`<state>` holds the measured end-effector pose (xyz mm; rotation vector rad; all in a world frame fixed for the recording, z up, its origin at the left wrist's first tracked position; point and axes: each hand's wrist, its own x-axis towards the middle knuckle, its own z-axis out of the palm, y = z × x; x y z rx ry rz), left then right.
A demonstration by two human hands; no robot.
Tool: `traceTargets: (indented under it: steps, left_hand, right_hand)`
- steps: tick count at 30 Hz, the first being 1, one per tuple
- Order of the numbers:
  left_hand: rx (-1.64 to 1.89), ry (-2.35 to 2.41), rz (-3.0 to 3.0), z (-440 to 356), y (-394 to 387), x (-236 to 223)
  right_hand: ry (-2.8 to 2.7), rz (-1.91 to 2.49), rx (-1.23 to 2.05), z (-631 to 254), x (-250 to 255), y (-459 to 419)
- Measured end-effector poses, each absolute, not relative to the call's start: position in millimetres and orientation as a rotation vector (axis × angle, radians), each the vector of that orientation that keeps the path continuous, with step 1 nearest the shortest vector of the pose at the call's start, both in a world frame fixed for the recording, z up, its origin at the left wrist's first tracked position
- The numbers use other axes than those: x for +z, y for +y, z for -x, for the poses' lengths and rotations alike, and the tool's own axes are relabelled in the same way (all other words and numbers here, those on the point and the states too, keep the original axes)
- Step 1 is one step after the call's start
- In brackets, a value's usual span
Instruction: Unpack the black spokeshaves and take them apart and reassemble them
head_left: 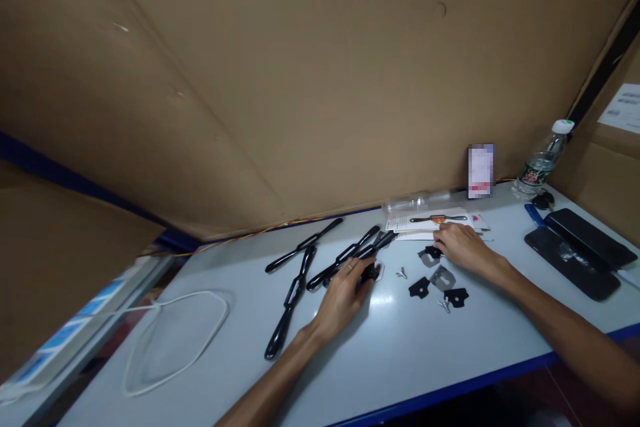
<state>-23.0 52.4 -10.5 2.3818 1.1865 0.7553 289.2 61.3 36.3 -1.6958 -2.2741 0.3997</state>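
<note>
Bottle holds clear liquid; left hand half-curled at black part, right hand curled, grips unclear.

At twelve o'clock the cardboard wall is coloured plain brown; the tabletop is coloured pale grey, edged in blue at five. Black is shared by the spokeshave bodies at six and notched plates at four. At three, the bottle is capped in white, labelled in green and red.

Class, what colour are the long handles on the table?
The handles are black, clearest in the head view.
</note>
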Motion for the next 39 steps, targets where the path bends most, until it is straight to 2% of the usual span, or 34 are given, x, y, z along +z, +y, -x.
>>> traceTargets:
  steps: [5,11,19,21,26,33,39]
  left_hand:
    - [0.801,1.175,-2.438,23.4,52.9,-13.2]
    - [0.763,1.174,-2.463,20.9,50.7,-9.1]
    - [0.764,1.148,-2.502,19.5,50.1,-7.8]
    - [0.806,1.139,-2.512,19.7,50.7,-8.2]
    - [1.059,1.321,-2.466,30.1,59.7,-5.0]
    - [0.906,1.534,-2.554,45.6,73.5,-4.1]
    - [0.748,1.602,-2.643,44.2,71.5,-2.9]
  right_hand:
    - [-2.124,1.638,0.581,-286.7,41.1,63.1]
    - [-1.465,1.167,1.422,-268.8,46.2,54.4]
    - [-1.289,1.170,1.515,-247.4,42.4,39.5]
    - [-1.415,1.251,1.397,-248.4,38.0,41.8]
    - [-1.924,1.598,0.562,-262.1,24.8,56.2]
    - [-2.078,1.802,0.223,-275.4,14.9,66.2]
    - [-2.089,1.897,0.065,-285.3,27.2,68.9]
